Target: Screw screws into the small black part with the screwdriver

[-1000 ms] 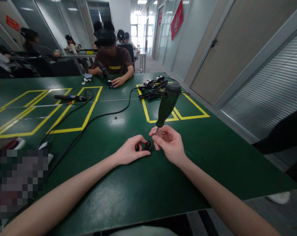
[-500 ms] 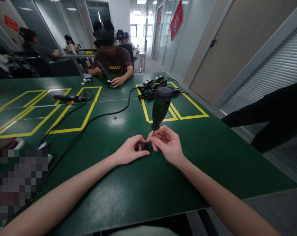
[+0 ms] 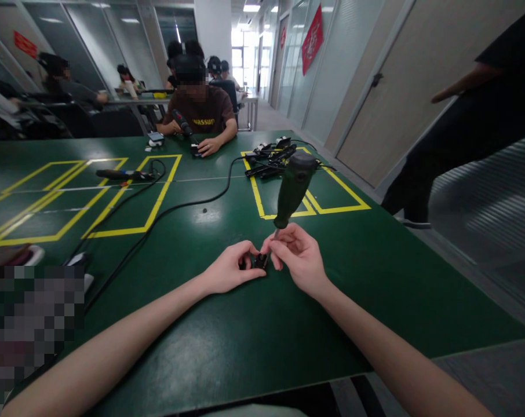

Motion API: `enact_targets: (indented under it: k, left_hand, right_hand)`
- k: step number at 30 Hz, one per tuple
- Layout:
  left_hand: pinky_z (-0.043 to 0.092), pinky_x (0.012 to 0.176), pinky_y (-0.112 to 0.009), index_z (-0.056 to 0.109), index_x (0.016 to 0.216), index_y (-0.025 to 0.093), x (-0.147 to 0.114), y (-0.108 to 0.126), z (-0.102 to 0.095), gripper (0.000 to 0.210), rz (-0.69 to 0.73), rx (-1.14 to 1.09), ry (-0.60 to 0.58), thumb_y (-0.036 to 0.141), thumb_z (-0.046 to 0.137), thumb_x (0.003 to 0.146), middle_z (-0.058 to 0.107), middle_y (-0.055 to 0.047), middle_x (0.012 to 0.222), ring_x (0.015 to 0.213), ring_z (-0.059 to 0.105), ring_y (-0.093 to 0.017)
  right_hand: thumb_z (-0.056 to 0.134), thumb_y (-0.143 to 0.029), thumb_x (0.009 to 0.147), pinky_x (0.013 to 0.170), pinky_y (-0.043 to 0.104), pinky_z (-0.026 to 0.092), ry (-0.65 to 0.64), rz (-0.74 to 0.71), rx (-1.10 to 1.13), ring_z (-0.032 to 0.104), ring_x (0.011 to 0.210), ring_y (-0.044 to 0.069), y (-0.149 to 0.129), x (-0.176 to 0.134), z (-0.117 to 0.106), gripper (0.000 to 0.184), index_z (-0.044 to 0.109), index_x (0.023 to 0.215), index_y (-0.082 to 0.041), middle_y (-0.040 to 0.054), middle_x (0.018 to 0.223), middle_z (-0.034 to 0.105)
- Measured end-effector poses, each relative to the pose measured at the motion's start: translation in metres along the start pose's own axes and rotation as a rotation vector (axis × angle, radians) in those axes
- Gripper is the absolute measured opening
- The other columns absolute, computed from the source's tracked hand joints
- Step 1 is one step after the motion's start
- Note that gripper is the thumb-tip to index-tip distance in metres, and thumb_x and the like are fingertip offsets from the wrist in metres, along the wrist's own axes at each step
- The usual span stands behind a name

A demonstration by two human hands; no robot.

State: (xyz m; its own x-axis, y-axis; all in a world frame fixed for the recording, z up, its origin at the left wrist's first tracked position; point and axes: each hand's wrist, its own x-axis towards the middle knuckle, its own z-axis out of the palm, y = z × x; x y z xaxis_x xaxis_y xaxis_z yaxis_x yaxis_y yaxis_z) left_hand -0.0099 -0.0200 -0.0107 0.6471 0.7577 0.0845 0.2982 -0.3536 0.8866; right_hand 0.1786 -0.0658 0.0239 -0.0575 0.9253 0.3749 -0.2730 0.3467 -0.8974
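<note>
Screwdriver (image 3: 292,188): handle leaned toward one o'clock, tip down at or near the small black part (image 3: 261,263).
Right hand (image 3: 299,258): pinched the shaft just below the handle.
Left hand (image 3: 233,266): pinched the part, at the right hand's nine o'clock.
Tip: imo could've skidded into a left finger, thanks to that lean.

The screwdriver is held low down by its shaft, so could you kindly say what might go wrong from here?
The screwdriver leans, its bulky handle above the right hand, so it might tip and slip. The left hand pinches a small black part beside the screwdriver's lower end, so a slip could nick that hand.
</note>
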Motion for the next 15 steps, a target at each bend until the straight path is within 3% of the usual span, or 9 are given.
enact_targets:
  k: [6, 9, 15]
  left_hand:
    - [0.044, 0.065, -0.026, 0.061, 0.097, 0.018, -0.0001, -0.0009, -0.0003, 0.034, 0.005, 0.031, -0.007, 0.043, 0.08, 0.084, 0.06, 0.003, 0.08, 0.068, 0.055, -0.013]
    - [0.044, 0.065, -0.026, 0.061, 0.096, 0.019, 0.0, -0.001, 0.0001, 0.034, 0.005, 0.041, 0.002, 0.044, 0.081, 0.083, 0.059, 0.003, 0.078, 0.068, 0.055, -0.013]
    - [0.043, 0.065, -0.026, 0.061, 0.095, 0.018, 0.0003, -0.0021, 0.0002, 0.034, 0.01, 0.026, 0.004, 0.041, 0.082, 0.082, 0.059, 0.003, 0.079, 0.068, 0.055, -0.013]
  right_hand:
    - [0.074, -0.049, 0.093, 0.044, 0.021, 0.048, -0.012, -0.003, -0.015, 0.055, 0.045, 0.006, 0.0025, -0.0004, -0.001, 0.031, 0.069, 0.096, -0.019, 0.0013, 0.081, 0.073]
    - [0.074, -0.05, 0.093, 0.043, 0.021, 0.048, -0.006, -0.011, -0.013, 0.054, 0.044, 0.006, 0.0049, 0.0002, -0.0008, 0.033, 0.066, 0.106, -0.021, -0.0002, 0.08, 0.073]
    - [0.077, -0.047, 0.091, 0.044, 0.021, 0.048, 0.0, -0.011, -0.032, 0.053, 0.044, 0.006, 0.0041, 0.001, -0.0016, 0.031, 0.061, 0.092, -0.021, -0.0006, 0.076, 0.073]
